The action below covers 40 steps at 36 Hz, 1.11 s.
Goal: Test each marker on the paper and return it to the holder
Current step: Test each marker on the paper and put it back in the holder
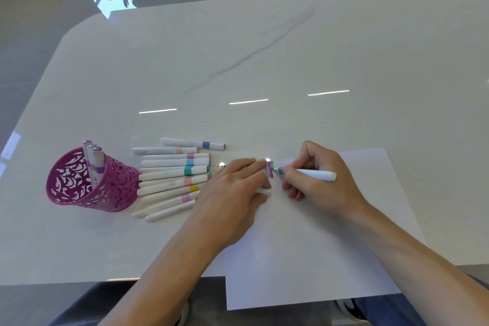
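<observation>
- Head view: the right hand [320,180] has its fingers curled round a white marker [315,174], pinching it near the teal tip, which touches the paper [317,246] at its far left corner, just beside short coloured strokes [270,171].
- The left hand [235,185] lies on that corner with fingers stretched forward. A short white stub [265,191] pokes out from under them; I cannot tell whether it is gripped.
- A row of capped markers [172,174] lies on the table [238,61] between the left hand and the magenta holder [79,188].
- Three markers [92,161] stand in the holder.
- The paper's near edge overhangs the table.
</observation>
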Tool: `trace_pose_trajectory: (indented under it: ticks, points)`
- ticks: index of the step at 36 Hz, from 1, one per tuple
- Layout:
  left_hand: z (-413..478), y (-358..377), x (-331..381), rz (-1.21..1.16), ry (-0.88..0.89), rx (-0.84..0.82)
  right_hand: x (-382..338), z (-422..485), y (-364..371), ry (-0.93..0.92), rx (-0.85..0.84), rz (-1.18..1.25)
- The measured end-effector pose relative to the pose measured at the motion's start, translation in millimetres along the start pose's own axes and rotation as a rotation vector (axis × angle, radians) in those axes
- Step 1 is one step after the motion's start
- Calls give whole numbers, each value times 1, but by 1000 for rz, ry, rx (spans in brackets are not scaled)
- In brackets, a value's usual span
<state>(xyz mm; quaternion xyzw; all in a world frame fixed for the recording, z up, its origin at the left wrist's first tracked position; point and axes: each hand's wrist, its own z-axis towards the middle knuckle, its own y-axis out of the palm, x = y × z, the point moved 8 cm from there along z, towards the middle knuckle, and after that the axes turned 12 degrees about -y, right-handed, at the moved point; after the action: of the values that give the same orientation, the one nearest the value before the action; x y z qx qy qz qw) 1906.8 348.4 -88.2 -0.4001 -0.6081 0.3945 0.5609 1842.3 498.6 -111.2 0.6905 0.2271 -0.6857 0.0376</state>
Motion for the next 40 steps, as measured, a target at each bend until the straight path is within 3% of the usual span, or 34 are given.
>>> trace_pose_trajectory:
  ticks: [32, 40]
  points:
    - [1, -2, 0, -27, -54, -11, -1, 1, 0, 48, -30, -31]
    - [2, 0, -4, -101, -94, -72, -3, 2, -6, 17, 36, 108]
